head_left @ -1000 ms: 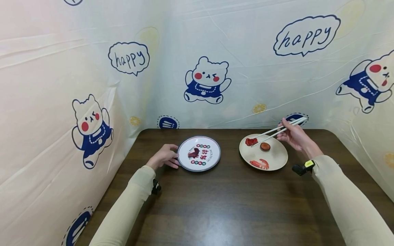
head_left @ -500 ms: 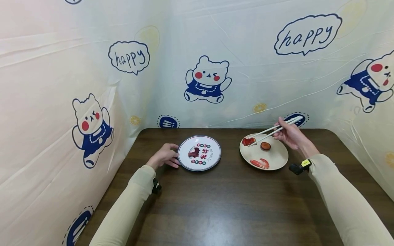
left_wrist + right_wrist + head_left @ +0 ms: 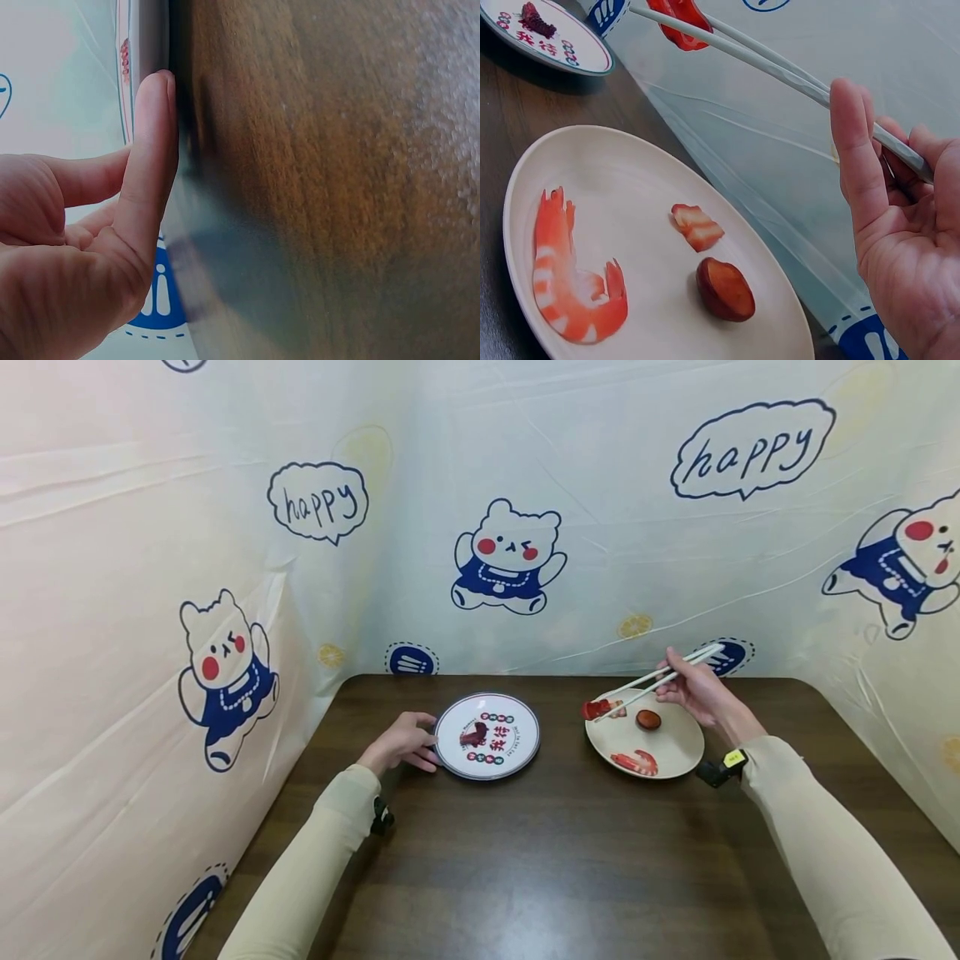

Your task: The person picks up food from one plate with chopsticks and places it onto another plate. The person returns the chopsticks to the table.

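Observation:
My right hand (image 3: 693, 693) holds a pair of white chopsticks (image 3: 651, 680) over the cream plate. Between their tips is a glossy red food piece (image 3: 682, 26), raised above the plate's far left rim. On that cream plate (image 3: 678, 752) lie a shrimp (image 3: 581, 277), a round brown-rimmed piece (image 3: 726, 289) like a mushroom cap, and a small striped meat-like piece (image 3: 697, 227). My left hand (image 3: 401, 742) touches the left rim of a white printed plate (image 3: 457, 760), its fingers fairly straight. A dark red piece (image 3: 476, 733) sits on that plate.
Both plates stand near the back of a dark wooden table (image 3: 525, 860). A pale sheet (image 3: 420, 527) printed with cartoon bears hangs behind the table and along its sides. Bare tabletop separates the two plates.
My right hand has moved left with the chopsticks, carrying the red piece toward and past the cream plate's left rim. The striped piece now shows uncovered. My left hand stays put.

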The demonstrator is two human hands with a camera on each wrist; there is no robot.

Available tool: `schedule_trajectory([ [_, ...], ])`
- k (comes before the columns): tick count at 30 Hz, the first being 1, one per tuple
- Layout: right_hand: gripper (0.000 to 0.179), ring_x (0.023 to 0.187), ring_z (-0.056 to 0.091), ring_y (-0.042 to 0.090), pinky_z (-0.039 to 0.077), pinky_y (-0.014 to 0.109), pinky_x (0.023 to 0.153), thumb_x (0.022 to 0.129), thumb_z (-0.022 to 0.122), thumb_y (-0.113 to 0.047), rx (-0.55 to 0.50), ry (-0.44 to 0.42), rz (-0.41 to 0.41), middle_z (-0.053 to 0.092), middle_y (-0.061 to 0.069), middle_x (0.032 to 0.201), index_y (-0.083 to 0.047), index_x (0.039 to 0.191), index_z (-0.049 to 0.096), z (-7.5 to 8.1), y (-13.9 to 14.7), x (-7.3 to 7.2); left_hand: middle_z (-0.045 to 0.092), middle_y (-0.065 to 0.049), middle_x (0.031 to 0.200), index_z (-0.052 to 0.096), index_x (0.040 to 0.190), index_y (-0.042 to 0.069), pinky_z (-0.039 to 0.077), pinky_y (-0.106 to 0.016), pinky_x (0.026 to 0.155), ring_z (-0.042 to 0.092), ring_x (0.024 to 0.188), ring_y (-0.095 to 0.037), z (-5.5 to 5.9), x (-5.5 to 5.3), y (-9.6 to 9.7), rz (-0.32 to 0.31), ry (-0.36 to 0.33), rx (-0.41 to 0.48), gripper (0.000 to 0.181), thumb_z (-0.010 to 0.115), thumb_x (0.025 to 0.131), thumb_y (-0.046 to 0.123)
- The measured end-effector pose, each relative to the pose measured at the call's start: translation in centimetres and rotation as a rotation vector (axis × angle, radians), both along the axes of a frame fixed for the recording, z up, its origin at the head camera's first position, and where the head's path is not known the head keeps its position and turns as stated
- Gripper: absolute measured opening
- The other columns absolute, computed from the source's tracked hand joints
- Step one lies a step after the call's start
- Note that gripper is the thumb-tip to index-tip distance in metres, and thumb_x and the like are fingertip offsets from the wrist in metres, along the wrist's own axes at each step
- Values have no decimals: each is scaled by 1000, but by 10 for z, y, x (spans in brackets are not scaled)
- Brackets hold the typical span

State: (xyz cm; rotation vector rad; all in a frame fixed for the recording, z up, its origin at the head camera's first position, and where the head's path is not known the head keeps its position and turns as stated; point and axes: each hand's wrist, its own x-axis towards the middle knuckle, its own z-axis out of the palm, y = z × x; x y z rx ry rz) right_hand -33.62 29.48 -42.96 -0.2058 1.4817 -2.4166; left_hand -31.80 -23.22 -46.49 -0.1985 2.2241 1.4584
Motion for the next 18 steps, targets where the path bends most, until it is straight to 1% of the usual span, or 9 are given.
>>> schedule_trajectory([
  [5, 44, 66, 73, 20, 66, 30, 66, 115, 40, -29, 10, 3, 9, 72, 13, 78, 2, 99, 67, 1, -7, -1, 64, -26, 109, 38, 158, 1, 67, -41, 71, 75, 76, -28, -1, -1, -1, -1, -1, 2, 55, 58, 107, 3],
  [12, 46, 66, 74, 20, 66, 30, 67, 115, 40, -30, 10, -8, 28, 72, 13, 78, -1, 96, 69, -3, -15, -5, 65, -26, 108, 37, 158, 2, 67, -42, 71, 75, 75, -28, -1, -1, -1, 1, -5, 1, 55, 58, 107, 3],
  [18, 44, 67, 74, 20, 66, 31, 67, 115, 41, -30, 8, -2, 28, 72, 14, 79, 1, 99, 68, -4, -23, -8, 65, -26, 108, 38, 158, 2, 67, -41, 71, 75, 76, -28, -1, -1, -1, 5, 1, -4, 55, 58, 107, 3],
])
